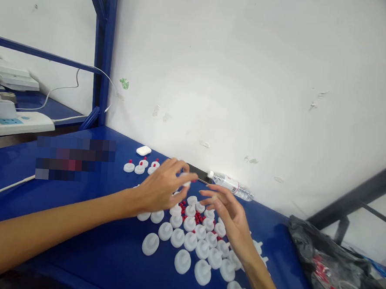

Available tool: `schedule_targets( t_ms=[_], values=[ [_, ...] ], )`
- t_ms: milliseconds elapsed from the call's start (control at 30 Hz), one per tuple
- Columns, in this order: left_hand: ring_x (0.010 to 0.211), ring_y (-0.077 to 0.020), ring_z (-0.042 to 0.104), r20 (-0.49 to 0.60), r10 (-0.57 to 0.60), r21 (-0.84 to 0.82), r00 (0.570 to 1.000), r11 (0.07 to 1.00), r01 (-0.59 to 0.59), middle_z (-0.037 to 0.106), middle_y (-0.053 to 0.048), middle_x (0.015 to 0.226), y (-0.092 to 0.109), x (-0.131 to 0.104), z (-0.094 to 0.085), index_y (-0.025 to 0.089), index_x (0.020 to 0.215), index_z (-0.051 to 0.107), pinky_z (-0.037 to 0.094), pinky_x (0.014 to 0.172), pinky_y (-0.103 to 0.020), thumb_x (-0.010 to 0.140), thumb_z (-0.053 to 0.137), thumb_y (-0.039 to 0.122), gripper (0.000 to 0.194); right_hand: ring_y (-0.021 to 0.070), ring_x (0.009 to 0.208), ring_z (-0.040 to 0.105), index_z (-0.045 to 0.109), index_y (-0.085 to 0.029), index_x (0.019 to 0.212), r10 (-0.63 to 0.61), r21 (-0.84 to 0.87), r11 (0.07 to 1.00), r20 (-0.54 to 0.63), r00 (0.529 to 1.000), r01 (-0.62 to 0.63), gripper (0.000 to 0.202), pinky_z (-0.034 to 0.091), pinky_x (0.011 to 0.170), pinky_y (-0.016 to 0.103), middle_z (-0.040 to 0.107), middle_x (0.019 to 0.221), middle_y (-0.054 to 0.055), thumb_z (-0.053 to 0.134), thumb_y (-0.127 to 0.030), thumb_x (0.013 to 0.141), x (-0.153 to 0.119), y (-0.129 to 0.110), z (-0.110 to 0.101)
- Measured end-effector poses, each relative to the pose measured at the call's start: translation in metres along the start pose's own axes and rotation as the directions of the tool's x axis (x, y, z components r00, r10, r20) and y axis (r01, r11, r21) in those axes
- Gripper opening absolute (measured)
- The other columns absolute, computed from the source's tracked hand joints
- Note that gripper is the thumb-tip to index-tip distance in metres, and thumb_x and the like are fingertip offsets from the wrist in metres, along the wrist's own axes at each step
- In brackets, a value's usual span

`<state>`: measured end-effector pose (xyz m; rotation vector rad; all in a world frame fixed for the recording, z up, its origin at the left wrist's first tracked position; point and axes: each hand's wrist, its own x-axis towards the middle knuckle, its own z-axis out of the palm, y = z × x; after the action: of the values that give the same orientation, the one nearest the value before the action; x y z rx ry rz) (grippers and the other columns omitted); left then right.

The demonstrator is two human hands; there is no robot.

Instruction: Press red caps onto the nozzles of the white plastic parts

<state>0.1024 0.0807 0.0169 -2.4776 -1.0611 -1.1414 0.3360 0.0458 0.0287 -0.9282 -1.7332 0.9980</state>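
My left hand (164, 184) pinches a white plastic cap (186, 180) between thumb and fingers, above the blue table. A red tip on this cap points right, towards my right hand (230, 212). That hand hovers slightly apart from it, fingers bent and separated, with nothing visible in them. Beneath both hands lie many loose round white caps (183, 261) with short stems. Small red tips (199, 216) are heaped among them. Beyond my left wrist, several white caps with red tips fitted (129, 167) stand upright; my left hand partly covers that group.
A clear plastic bottle (231, 184) lies against the wall beside a dark flat object (198, 172). A small white case (143, 150) rests at the back. On the right is a dark plastic bag (336, 266) with red pieces. A power strip (24, 123) sits at left.
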Motion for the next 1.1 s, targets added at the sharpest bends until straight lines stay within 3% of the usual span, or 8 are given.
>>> schedule_targets(
  t_ms=[100, 200, 267, 367, 500, 700, 933, 1100],
  values=[
    [0.104, -0.0292, 0.055, 0.051, -0.236, 0.034, 0.970, 0.972, 0.234, 0.064, -0.012, 0.108, -0.031, 0.010, -0.006, 0.018, 0.109, 0.064, 0.046, 0.091, -0.045, 0.091, 0.050, 0.021, 0.023, 0.0197, 0.084, 0.069, 0.067, -0.025, 0.113, -0.045, -0.094, 0.995, -0.182, 0.982, 0.028, 0.028, 0.055, 0.081, 0.033, 0.074, 0.102, 0.006, 0.060, -0.048, 0.099, 0.003, 0.004, -0.010],
    [0.083, -0.0254, 0.061, 0.223, -0.413, 0.055, 0.883, 0.909, 0.412, 0.067, -0.006, 0.088, -0.063, 0.018, -0.018, 0.018, 0.098, 0.065, 0.048, 0.070, -0.036, 0.084, 0.058, 0.025, 0.017, 0.0187, 0.072, 0.063, 0.069, -0.024, 0.106, -0.094, -0.167, 0.985, -0.321, 0.942, 0.041, 0.027, 0.052, 0.074, 0.031, 0.067, 0.073, 0.000, 0.061, -0.048, 0.097, 0.004, 0.004, -0.018],
    [0.068, -0.0200, 0.060, 0.394, -0.443, 0.057, 0.805, 0.886, 0.460, 0.067, -0.001, 0.079, -0.079, 0.020, -0.027, 0.018, 0.089, 0.066, 0.044, 0.057, -0.030, 0.080, 0.066, 0.031, 0.015, 0.0187, 0.068, 0.061, 0.070, -0.024, 0.106, -0.115, -0.218, 0.975, -0.367, 0.923, 0.035, 0.026, 0.050, 0.071, 0.031, 0.062, 0.065, -0.002, 0.061, -0.048, 0.097, 0.002, 0.002, -0.022],
    [0.062, -0.0143, 0.058, 0.611, -0.399, 0.062, 0.683, 0.885, 0.461, 0.065, 0.003, 0.073, -0.093, 0.017, -0.035, 0.018, 0.082, 0.067, 0.041, 0.053, -0.025, 0.072, 0.080, 0.032, 0.022, 0.0181, 0.065, 0.059, 0.070, -0.025, 0.105, -0.121, -0.258, 0.966, -0.411, 0.904, 0.012, 0.026, 0.047, 0.066, 0.029, 0.061, 0.063, -0.003, 0.061, -0.048, 0.097, 0.001, -0.001, -0.026],
    [0.060, -0.0124, 0.054, 0.688, -0.408, 0.132, 0.600, 0.883, 0.450, 0.062, 0.003, 0.073, -0.097, 0.006, -0.028, 0.016, 0.083, 0.065, 0.042, 0.055, -0.025, 0.073, 0.082, 0.028, 0.023, 0.0178, 0.062, 0.058, 0.071, -0.025, 0.105, -0.120, -0.287, 0.958, -0.421, 0.899, -0.007, 0.027, 0.044, 0.061, 0.029, 0.060, 0.060, -0.003, 0.061, -0.048, 0.096, 0.001, -0.002, -0.028],
    [0.066, -0.0139, 0.057, 0.638, -0.398, 0.146, 0.660, 0.903, 0.403, 0.063, 0.000, 0.081, -0.091, 0.002, -0.024, 0.017, 0.090, 0.065, 0.047, 0.061, -0.028, 0.084, 0.075, 0.036, 0.022, 0.0187, 0.060, 0.060, 0.070, -0.024, 0.106, -0.193, -0.455, 0.891, -0.384, 0.903, -0.003, 0.028, 0.044, 0.058, 0.029, 0.063, 0.062, -0.002, 0.056, -0.047, 0.098, 0.001, 0.002, -0.025],
    [0.075, -0.0197, 0.064, 0.501, -0.282, 0.025, 0.818, 0.950, 0.312, 0.071, -0.005, 0.083, -0.070, 0.012, -0.025, 0.019, 0.079, 0.070, 0.047, 0.066, -0.031, 0.092, 0.057, 0.034, 0.023, 0.0247, 0.090, 0.071, 0.065, -0.024, 0.118, -0.255, -0.897, 0.422, -0.255, 0.933, -0.130, 0.029, 0.049, 0.077, 0.034, 0.076, 0.096, 0.006, 0.044, -0.036, 0.103, 0.009, 0.019, -0.048],
    [0.109, -0.0295, 0.062, 0.395, -0.175, -0.050, 0.902, 0.976, 0.211, 0.073, -0.009, 0.107, -0.055, 0.005, -0.009, 0.023, 0.107, 0.074, 0.049, 0.089, -0.039, 0.094, 0.055, 0.039, 0.028, 0.0312, 0.093, 0.072, 0.074, -0.021, 0.104, -0.123, -0.951, 0.254, -0.212, 0.970, -0.175, 0.027, 0.048, 0.082, 0.041, 0.078, 0.096, 0.011, 0.048, -0.029, 0.098, 0.009, 0.035, -0.075]
  ],
)
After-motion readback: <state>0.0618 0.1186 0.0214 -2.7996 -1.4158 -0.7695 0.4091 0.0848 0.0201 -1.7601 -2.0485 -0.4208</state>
